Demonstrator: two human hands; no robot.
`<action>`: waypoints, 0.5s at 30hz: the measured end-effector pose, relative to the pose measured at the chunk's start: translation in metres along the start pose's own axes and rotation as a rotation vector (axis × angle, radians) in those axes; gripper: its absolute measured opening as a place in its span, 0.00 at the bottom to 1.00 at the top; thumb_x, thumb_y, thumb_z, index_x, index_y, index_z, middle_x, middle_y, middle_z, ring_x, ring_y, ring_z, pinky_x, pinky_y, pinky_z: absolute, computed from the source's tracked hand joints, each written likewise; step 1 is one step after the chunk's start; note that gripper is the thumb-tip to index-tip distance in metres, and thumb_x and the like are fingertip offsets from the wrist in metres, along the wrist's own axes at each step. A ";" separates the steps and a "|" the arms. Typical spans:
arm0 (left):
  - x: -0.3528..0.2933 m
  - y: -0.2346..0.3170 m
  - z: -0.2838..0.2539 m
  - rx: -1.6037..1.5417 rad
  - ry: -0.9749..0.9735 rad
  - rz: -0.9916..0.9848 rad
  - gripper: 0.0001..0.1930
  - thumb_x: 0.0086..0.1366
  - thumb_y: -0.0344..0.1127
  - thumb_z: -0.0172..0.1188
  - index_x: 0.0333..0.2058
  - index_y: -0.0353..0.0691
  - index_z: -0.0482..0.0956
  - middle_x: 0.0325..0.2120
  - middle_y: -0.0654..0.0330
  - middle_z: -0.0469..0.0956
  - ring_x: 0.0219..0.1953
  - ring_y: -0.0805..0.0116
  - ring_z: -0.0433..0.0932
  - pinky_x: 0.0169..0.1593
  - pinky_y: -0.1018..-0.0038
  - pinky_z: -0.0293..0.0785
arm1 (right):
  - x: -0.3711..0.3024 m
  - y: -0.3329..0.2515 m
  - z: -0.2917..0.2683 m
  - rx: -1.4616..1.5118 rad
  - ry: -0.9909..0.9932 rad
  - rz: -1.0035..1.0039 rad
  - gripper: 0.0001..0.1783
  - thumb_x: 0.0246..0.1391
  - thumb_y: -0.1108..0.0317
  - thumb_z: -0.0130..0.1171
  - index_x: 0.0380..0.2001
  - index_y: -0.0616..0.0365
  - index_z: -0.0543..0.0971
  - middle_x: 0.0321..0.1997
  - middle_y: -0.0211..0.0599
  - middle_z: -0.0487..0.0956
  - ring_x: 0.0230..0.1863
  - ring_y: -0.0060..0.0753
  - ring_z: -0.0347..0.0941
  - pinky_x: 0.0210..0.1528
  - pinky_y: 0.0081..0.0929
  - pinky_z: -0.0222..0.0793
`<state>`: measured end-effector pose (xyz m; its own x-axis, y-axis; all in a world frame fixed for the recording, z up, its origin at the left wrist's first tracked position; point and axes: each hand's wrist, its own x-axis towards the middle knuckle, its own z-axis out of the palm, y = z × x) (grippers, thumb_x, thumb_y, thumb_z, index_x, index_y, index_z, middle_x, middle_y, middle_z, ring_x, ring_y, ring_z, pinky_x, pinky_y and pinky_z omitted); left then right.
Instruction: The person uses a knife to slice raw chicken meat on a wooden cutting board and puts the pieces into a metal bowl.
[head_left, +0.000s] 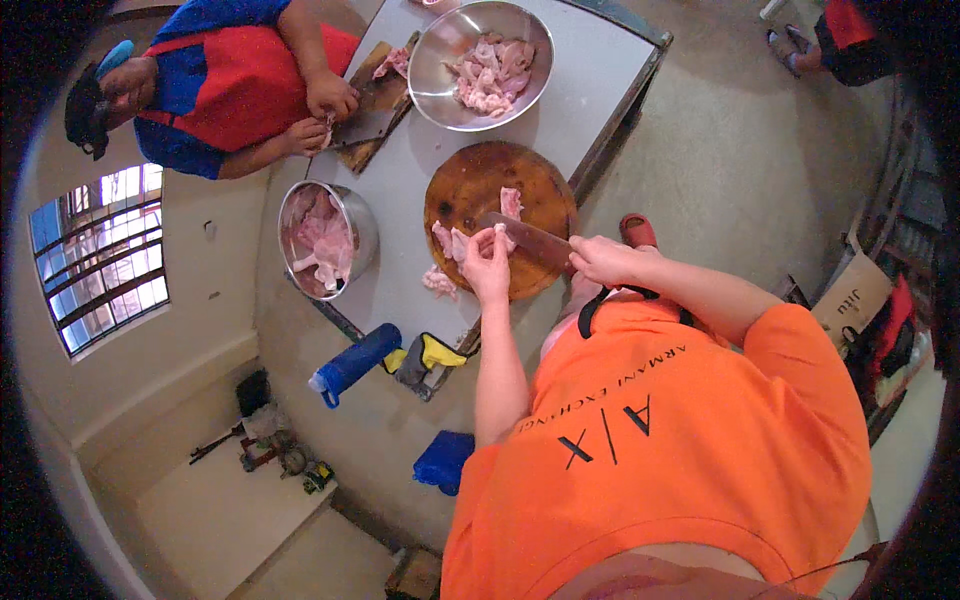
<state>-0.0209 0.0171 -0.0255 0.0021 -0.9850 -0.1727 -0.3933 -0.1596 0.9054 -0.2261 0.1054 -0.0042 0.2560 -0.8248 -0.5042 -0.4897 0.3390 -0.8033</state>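
Observation:
On the round wooden chopping board (470, 190) lie pieces of pale pink raw meat. My right hand (605, 260) grips a cleaver-like knife (537, 241), its wide blade reaching left across the board. At the blade's tip, my left hand (487, 266) pinches a small bit of raw meat, its fingers closed. One meat strip (511, 203) lies just beyond the blade. Another meat piece (448, 241) rests left of my fingers, partly hidden by them. Off the board's near left edge, a meat scrap (438, 283) sits on the table.
A wide steel bowl (430, 95) of cut meat stands beyond the board, and a steel pot (366, 235) with larger pieces is at left. Across the white table (395, 190), a co-worker (245, 90) handles meat at a rectangular board (365, 150). A blue bottle (358, 362) is near the table's corner.

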 end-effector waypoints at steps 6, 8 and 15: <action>0.010 -0.002 -0.005 0.096 -0.091 -0.081 0.17 0.56 0.28 0.67 0.41 0.30 0.73 0.29 0.54 0.79 0.30 0.70 0.79 0.32 0.77 0.77 | 0.000 0.000 -0.003 0.023 -0.049 0.043 0.15 0.61 0.62 0.39 0.37 0.65 0.67 0.22 0.50 0.78 0.25 0.54 0.77 0.32 0.48 0.72; 0.013 -0.006 -0.005 0.186 -0.087 -0.043 0.15 0.56 0.29 0.66 0.40 0.29 0.73 0.28 0.55 0.80 0.29 0.71 0.79 0.31 0.77 0.77 | 0.001 0.005 0.000 -0.001 -0.019 0.014 0.15 0.61 0.62 0.39 0.38 0.66 0.67 0.22 0.50 0.77 0.26 0.55 0.77 0.33 0.49 0.72; 0.013 -0.004 -0.008 0.046 -0.102 -0.265 0.10 0.58 0.27 0.63 0.36 0.28 0.74 0.25 0.53 0.80 0.22 0.72 0.79 0.24 0.79 0.77 | -0.002 0.005 0.000 -0.115 0.054 -0.014 0.15 0.60 0.62 0.40 0.38 0.66 0.68 0.28 0.57 0.78 0.32 0.59 0.77 0.38 0.53 0.71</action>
<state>-0.0123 0.0039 -0.0281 0.0188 -0.8973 -0.4410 -0.4330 -0.4049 0.8054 -0.2292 0.1090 -0.0071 0.2201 -0.8531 -0.4731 -0.5798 0.2756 -0.7667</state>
